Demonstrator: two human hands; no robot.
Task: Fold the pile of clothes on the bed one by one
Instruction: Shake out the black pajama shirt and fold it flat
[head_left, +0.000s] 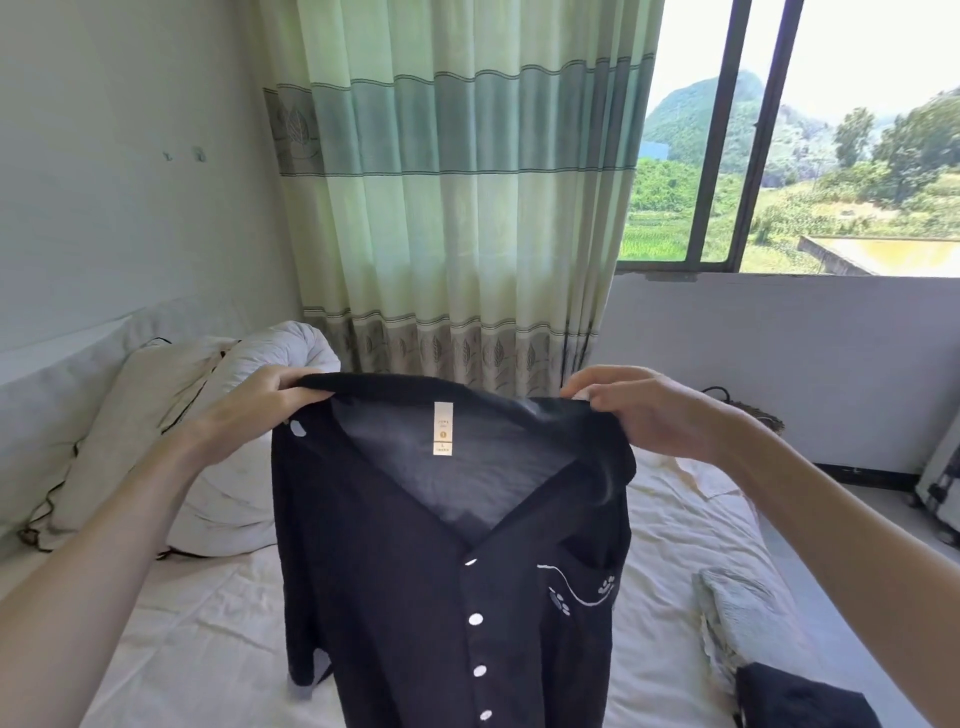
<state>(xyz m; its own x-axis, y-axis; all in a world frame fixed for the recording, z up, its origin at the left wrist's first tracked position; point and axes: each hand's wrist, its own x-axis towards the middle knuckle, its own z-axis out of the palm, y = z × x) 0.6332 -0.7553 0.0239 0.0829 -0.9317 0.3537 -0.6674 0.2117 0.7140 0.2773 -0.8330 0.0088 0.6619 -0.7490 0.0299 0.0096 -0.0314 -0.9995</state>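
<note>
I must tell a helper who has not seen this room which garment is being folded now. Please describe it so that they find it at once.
Look at the white bed before the green curtain. Above it the left hand and right hand hold up a black shirt by its shoulders. Unlike the dark garment lying at the bed's right edge, it has white buttons and a neck label.

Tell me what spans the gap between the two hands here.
In the head view, the black button-up shirt's collar stretches between the left hand and right hand, its neck label near the middle.
</note>
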